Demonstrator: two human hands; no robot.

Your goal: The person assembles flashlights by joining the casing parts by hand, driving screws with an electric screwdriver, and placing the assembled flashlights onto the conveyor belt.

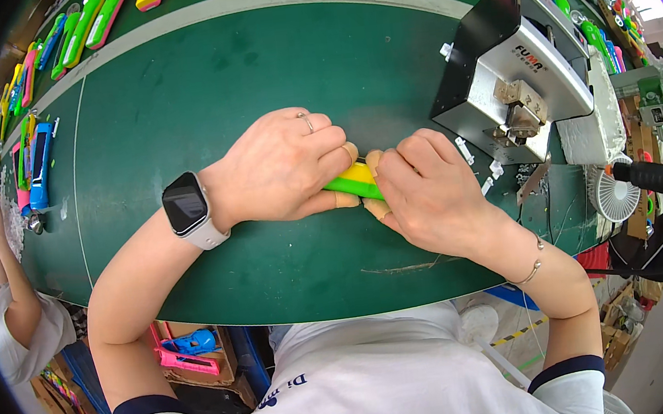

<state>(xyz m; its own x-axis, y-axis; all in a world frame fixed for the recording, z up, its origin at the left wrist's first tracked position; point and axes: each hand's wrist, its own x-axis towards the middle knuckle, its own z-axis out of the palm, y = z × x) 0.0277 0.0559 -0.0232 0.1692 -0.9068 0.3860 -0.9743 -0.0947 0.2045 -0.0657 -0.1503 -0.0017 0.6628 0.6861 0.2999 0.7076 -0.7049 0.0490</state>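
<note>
A green and yellow plastic piece (358,180) is held above the green tabletop (252,70), close in front of me. My left hand (283,168) is closed around its left end, and my right hand (431,196) pinches the right end. Only a short middle stretch shows between my fingers, so the full shape stays hidden. Several fingertips wear tan covers. Small white plastic parts (465,151) lie just beyond my right hand.
A black and silver bench machine (518,94) stands at the right, near a small white fan (615,197). Blue and pink casings (40,166) lie at the left. Colourful plastic pieces (90,26) line the far side. A co-worker's arm (19,296) shows at far left.
</note>
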